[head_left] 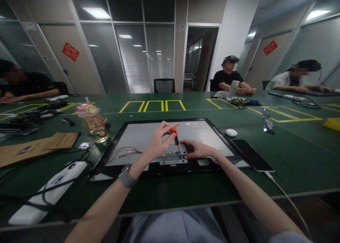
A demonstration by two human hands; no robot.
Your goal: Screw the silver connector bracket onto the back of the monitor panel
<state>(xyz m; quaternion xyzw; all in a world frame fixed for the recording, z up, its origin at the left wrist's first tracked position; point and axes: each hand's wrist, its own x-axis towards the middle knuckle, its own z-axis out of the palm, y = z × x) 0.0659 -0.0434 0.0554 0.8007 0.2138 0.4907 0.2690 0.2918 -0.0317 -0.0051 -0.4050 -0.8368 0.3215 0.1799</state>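
A flat display panel [138,133] lies face down on the green table, its grey metal back showing inside a black frame. My left hand [162,138] holds an orange and black screwdriver [175,136] by its handle, the index finger stretched out near the top. The screwdriver's shaft points down to a small metal bracket [170,161] at the panel's near edge. Beside the tip, my right hand [198,149] has its fingers bent against the bracket; whether something small is between them I cannot make out. Thin wires [124,152] lie on the panel's left part.
Left of the panel stand a pink-lidded bottle [92,124], a brown paper bag [37,147] and a white power strip [53,193] with black cables. To the right lie a phone [252,155] on a cable and a white earbud case [231,132]. People sit across the table.
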